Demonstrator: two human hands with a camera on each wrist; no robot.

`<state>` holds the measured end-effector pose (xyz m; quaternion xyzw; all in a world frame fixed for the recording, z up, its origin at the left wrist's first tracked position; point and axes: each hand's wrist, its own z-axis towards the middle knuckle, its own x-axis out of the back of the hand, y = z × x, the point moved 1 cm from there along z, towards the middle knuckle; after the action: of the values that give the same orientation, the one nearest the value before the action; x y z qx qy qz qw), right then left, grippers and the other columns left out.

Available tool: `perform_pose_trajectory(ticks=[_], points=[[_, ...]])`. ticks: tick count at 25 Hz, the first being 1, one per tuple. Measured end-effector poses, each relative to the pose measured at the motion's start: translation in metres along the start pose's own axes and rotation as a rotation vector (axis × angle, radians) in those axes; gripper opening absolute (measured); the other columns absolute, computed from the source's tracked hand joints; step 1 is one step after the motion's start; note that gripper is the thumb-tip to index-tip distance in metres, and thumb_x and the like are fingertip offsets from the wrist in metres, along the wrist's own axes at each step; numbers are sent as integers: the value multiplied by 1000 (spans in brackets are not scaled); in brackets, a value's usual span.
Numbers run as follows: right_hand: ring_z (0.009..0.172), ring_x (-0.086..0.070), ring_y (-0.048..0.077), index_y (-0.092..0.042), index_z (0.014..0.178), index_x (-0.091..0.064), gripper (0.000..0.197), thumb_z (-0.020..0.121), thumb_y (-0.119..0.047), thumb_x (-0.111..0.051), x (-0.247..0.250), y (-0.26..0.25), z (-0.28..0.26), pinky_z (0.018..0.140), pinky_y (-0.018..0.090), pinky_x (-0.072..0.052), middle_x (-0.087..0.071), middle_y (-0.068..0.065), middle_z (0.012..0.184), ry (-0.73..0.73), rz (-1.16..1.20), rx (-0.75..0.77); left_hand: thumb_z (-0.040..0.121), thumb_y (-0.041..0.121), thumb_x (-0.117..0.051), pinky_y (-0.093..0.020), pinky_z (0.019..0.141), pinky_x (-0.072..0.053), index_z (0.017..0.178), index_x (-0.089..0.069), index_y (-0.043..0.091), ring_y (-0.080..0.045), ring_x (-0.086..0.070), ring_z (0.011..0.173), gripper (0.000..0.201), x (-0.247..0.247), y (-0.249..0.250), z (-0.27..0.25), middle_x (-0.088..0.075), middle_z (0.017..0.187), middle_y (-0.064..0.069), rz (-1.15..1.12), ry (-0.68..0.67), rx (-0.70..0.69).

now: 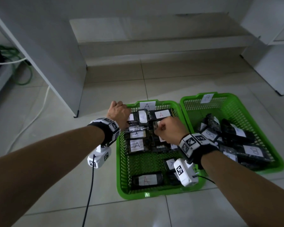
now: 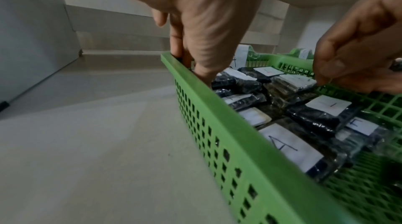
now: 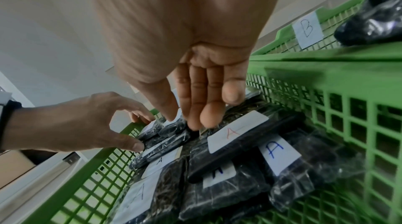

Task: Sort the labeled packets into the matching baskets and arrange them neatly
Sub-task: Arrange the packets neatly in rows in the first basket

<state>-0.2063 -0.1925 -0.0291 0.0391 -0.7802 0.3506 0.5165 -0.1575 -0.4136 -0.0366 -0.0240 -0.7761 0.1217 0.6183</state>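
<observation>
Two green baskets stand side by side on the floor. Basket A (image 1: 154,194) holds several black packets with white "A" labels (image 1: 161,114). Basket B (image 1: 277,163) holds several "B" packets (image 1: 252,150) in a loose heap. My left hand (image 1: 127,119) is at basket A's far left corner. There its thumb and fingers grip a black packet (image 3: 165,143) just inside the wall (image 2: 217,107). My right hand (image 1: 159,128) is over the middle of the far row. It pinches the edge of a clear-wrapped A packet (image 1: 155,124).
A white cabinet panel (image 1: 64,71) stands on the tiles left of basket A, with a white cable (image 1: 39,108) and a green hose (image 1: 23,79) beyond it. A low step (image 1: 154,46) runs behind the baskets. Another white cabinet (image 1: 277,71) is at the right.
</observation>
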Motion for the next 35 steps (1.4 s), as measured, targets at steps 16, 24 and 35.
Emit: perform_pose_trajectory(ticks=[16, 24, 35], points=[[105, -67, 30, -8, 109, -65, 50, 82, -49, -75, -27, 14, -67, 75, 31, -47, -69, 12, 111, -350, -551, 36, 87, 40, -74, -30, 90, -48, 102, -63, 11, -26, -62, 112, 34, -6, 142, -97, -63, 111, -9, -60, -572, -411], [97, -70, 30, -7, 104, -69, 41, 78, -37, -81, -31, 6, -68, 74, 32, -55, -71, 13, 105, -372, -530, 46, 84, 25, -78, -18, 72, -37, 113, -64, 19, -19, -63, 102, 32, 3, 117, -87, -66, 109, 0, -267, -557, -406], [60, -63, 11, -14, 83, -71, 29, 65, -24, -92, -24, -9, -51, 59, 26, -57, -67, -3, 71, -525, -369, -13, 91, 29, -70, -29, 90, -46, 123, -65, 14, -18, -60, 107, 35, 23, 27, -33, -65, 120, -1, -416, -310, -204]])
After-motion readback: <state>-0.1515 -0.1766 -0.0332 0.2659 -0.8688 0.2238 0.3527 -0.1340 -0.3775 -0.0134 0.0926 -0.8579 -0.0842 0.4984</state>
